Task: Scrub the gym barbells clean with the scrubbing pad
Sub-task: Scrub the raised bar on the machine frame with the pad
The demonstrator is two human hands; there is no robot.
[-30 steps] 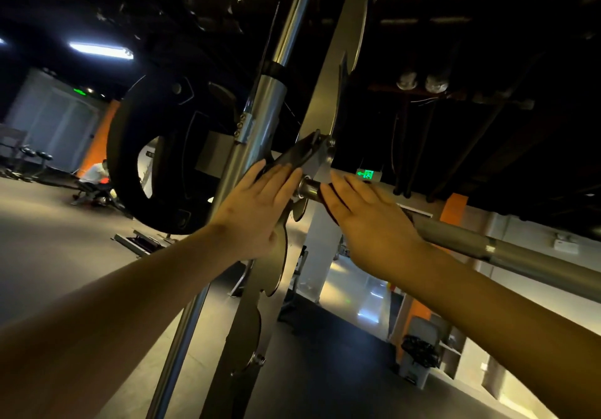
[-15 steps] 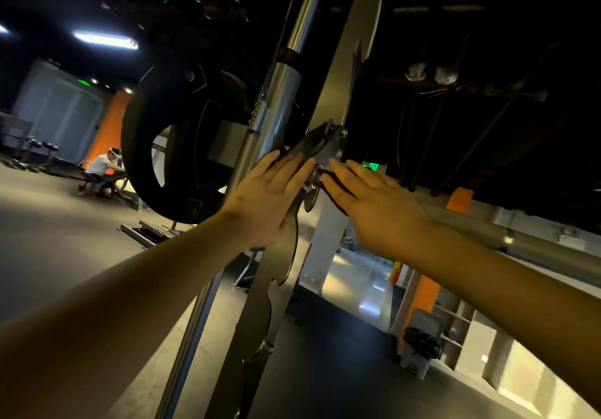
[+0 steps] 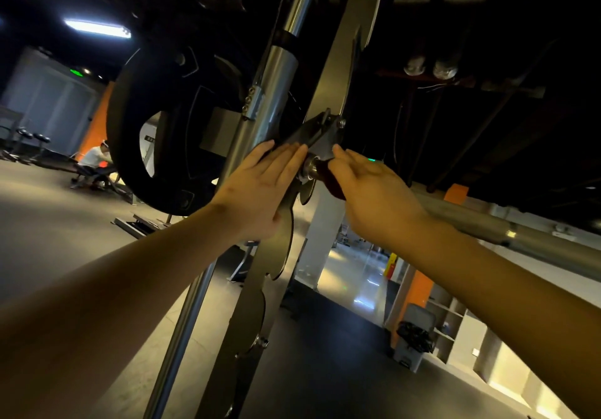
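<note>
Your right hand (image 3: 374,194) has crept closer to the end of the bar (image 3: 520,233), and the dark red pad (image 3: 331,183) now peeks out under it. Your left hand (image 3: 257,191) has hardly moved.

The pad sits on the bar in the middle of the frame, right beside the black hook (image 3: 320,135). Your right fingers lie almost straight over the pad and press it on the bar. Your thumb is hidden, so I cannot tell if it pinches the pad. Your left hand is spread flat on the notched rail (image 3: 283,243).

Here is what could go wrong, I think:
- If you twist the bar while you scrub, the hook may roll out of its notch. Then the bar could drop, and a big weight (image 3: 156,145) hangs on it at the upper left.
- Your fingertips are touching or almost touching the hook and the rail's edges. A small slip could nip them.
- The pad is only partly under your hand, so it could slide out and fall.

For writing, a green sign (image 3: 75,72) glows at the upper left, but it is too small to read. The weight has pale marks that I cannot read either. I see no brand.
</note>
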